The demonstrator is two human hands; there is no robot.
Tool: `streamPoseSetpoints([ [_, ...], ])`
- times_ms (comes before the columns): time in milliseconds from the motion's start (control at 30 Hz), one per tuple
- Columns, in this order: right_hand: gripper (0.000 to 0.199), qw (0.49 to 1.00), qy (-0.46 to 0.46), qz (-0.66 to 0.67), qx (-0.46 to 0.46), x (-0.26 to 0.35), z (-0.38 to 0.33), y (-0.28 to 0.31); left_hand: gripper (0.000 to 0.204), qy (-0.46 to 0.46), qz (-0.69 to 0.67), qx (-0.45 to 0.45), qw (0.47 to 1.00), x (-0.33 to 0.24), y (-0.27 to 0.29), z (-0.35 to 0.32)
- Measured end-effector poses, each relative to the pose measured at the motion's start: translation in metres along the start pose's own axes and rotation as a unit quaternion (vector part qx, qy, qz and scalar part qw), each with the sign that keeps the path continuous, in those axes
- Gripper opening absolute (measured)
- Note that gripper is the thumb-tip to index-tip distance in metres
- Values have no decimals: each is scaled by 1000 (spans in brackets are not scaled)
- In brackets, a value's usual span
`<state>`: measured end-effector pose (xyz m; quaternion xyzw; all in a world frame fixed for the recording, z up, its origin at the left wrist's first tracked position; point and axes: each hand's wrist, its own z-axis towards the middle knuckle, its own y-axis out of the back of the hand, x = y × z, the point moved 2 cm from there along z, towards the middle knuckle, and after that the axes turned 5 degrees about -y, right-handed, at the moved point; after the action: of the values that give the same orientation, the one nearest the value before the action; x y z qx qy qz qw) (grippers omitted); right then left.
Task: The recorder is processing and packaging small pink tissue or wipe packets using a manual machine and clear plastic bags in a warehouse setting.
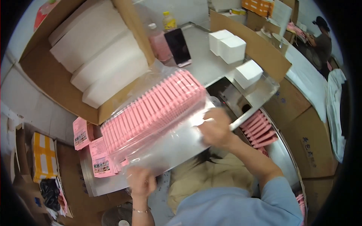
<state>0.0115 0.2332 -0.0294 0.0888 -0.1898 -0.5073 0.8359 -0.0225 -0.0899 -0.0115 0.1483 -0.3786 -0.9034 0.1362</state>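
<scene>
A long row of flat pink packets [154, 107] stands on edge, packed tightly together inside a clear plastic bag [162, 137] on the metal table [166, 158]. My right hand [217, 128], blurred by motion, is closed on the loose plastic at the bag's right end. Near the table's front edge, my left hand [141, 182] is curled closed at the bag's lower left corner, also smeared. Two stacks of pink printed leaflets [101, 158] lie left of the bag, partly overlapped by the plastic.
An open carton [132, 22] with white blocks [94, 49] rises behind the bag. A phone [178, 47] leans against bottles. White boxes [232, 49] stand farther right, near a metal device [233, 98]. More pink packets [259, 130] sit at my right. Another person [320, 43] sits far right.
</scene>
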Motion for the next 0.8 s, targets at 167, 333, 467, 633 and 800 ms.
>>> streamPoseSetpoints([
  [167,51,949,-256,72,172,-50,-5,-2,49,158,87,8,983,51,-20,16],
  [333,59,958,-268,105,18,4,-36,72,75,-6,80,-33,996,-13,-35,63],
  [467,23,882,-229,-400,-99,49,-147,254,53,-13,-135,60,989,-89,-107,78],
  [633,26,467,-352,-747,-318,248,-323,527,26,-377,-368,256,811,-236,-172,72],
  [800,86,181,-585,-730,-304,406,-509,650,61,-512,-463,429,583,-340,-245,23],
])
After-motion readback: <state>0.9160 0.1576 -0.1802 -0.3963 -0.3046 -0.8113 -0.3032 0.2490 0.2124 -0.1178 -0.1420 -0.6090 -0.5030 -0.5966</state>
